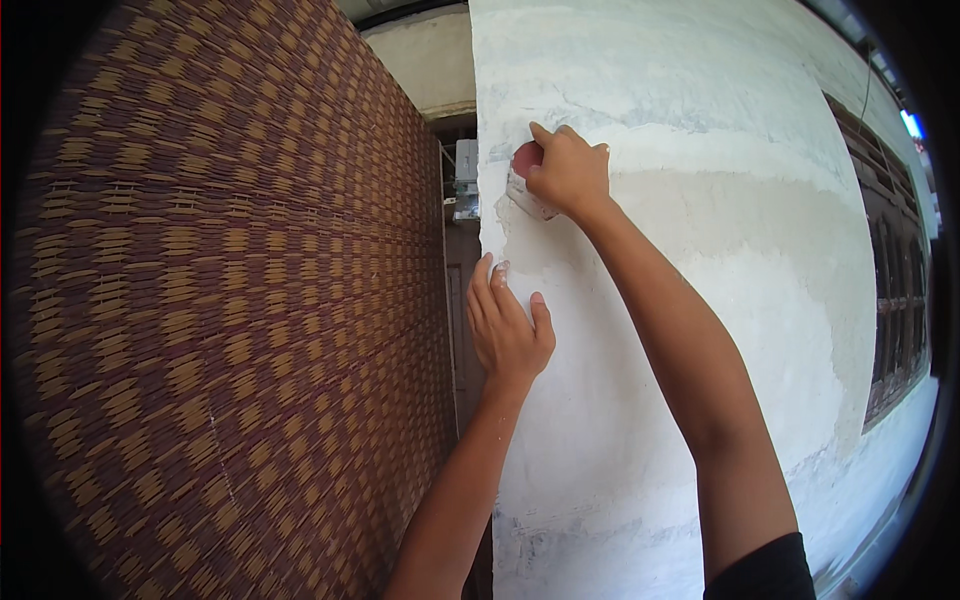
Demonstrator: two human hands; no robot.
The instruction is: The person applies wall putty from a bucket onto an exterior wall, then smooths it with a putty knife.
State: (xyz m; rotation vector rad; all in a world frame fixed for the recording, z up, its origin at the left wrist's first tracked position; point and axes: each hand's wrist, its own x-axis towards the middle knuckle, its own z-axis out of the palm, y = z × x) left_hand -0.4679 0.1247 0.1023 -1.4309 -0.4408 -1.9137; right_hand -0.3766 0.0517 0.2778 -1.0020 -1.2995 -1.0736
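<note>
High on the white plastered wall (600, 400), close to its left corner edge, my right hand (570, 170) grips a piece of sandpaper (528, 158) and holds it against the surface. One face of the sandpaper is reddish brown; a pale, whitish part shows below the fingers. Lower down, my left hand (508, 325) rests at the wall's corner with fingers stretched upward and thumb apart, holding nothing. White dust or filler marks its fingertips. Patches of grey and cream filler spread over the wall around both hands.
A brown and tan woven screen (230, 300) stands close along the left side. In the narrow gap behind it, grey boxes (466, 165) hang beyond the wall's edge. A dark barred window (895, 270) is set at the far right.
</note>
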